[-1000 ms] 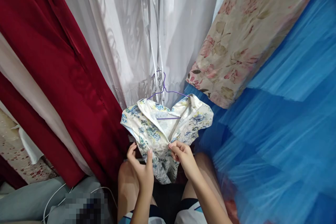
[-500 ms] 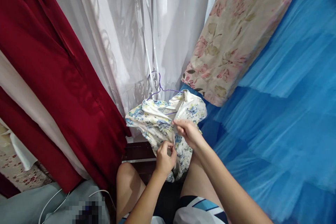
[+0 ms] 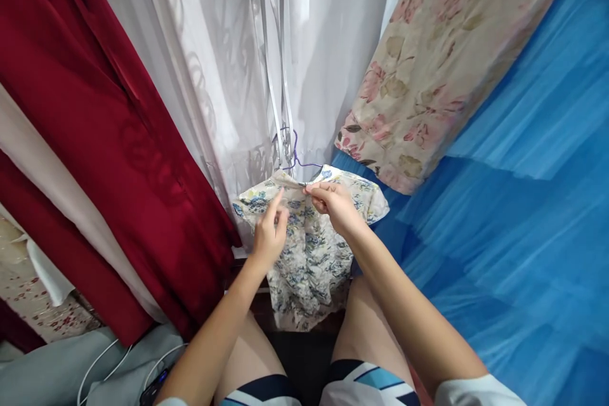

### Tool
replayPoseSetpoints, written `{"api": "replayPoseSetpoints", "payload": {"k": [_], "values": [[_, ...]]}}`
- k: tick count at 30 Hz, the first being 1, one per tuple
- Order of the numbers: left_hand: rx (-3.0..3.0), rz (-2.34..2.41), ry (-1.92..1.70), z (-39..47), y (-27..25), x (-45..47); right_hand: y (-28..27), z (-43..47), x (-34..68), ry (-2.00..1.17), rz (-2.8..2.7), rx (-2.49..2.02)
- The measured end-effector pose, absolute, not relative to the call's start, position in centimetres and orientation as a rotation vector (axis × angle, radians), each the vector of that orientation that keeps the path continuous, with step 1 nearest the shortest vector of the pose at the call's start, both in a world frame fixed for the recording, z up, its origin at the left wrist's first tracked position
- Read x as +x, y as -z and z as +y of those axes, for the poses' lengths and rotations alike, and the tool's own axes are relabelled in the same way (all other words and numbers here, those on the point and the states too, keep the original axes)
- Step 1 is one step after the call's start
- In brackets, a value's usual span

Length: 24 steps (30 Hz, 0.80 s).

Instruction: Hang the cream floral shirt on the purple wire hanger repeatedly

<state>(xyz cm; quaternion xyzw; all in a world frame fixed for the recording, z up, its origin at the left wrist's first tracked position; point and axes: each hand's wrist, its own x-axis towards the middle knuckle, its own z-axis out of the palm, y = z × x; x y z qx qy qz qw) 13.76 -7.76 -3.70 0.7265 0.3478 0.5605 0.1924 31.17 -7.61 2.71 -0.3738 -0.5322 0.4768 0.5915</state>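
A white short-sleeved blouse (image 3: 309, 254) with blue and yellow flowers hangs in front of me on a purple wire hanger (image 3: 295, 151). My right hand (image 3: 333, 203) pinches the front of its neckline near the middle. Just left of that, my left hand (image 3: 272, 228) is over the blouse's upper front, index finger stretched out and thumb apart from it. Nothing shows between the left fingers. The hanger's hook is up among white straps (image 3: 276, 76), and its lower part is hidden by the cloth.
White curtains (image 3: 223, 63) hang behind the blouse. Dark red cloth (image 3: 118, 139) is on the left; a floral cloth (image 3: 404, 89) and blue tiered tulle (image 3: 514, 222) hang on the right. At lower left, a white cable (image 3: 98, 361) runs over grey fabric by a dark device (image 3: 155, 387).
The blouse front, bunched and gaping before, now hangs spread and straight. My right hand has moved up to the neckline. My left hand has let go and moved up and left.
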Motion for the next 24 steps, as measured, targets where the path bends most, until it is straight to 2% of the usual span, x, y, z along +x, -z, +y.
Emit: {"api": "replayPoseSetpoints", "payload": {"k": [3, 7, 10, 13, 17, 21, 24], "values": [[2.324, 0.876, -1.557, -5.5, -0.6, 14.6, -2.1, -7.7, 31.2, -1.018, -1.323, -0.888], [2.450, 0.906, -1.718, -4.9, -2.6, 16.1, -0.4, -6.8, 30.6, -0.755, -1.304, -1.061], [2.198, 1.016, -1.993, -4.9, -2.9, 15.0, 1.7, -6.7, 30.3, -0.682, -1.309, -1.169], [1.690, 1.098, -2.126, -3.3, -2.4, 11.3, 4.0, -8.1, 30.2, -0.812, -1.293, -1.122], [0.914, 1.138, -1.979, -0.4, 1.8, 6.3, 6.5, -11.4, 28.7, -1.005, -1.255, -1.011], [0.677, 1.176, -1.730, -0.7, 8.7, 6.5, 8.4, -13.9, 26.6, -1.183, -1.115, -0.937], [0.653, 1.112, -1.556, -3.1, 12.8, 9.6, 10.2, -14.4, 27.4, -1.142, -0.941, -0.972]]}}
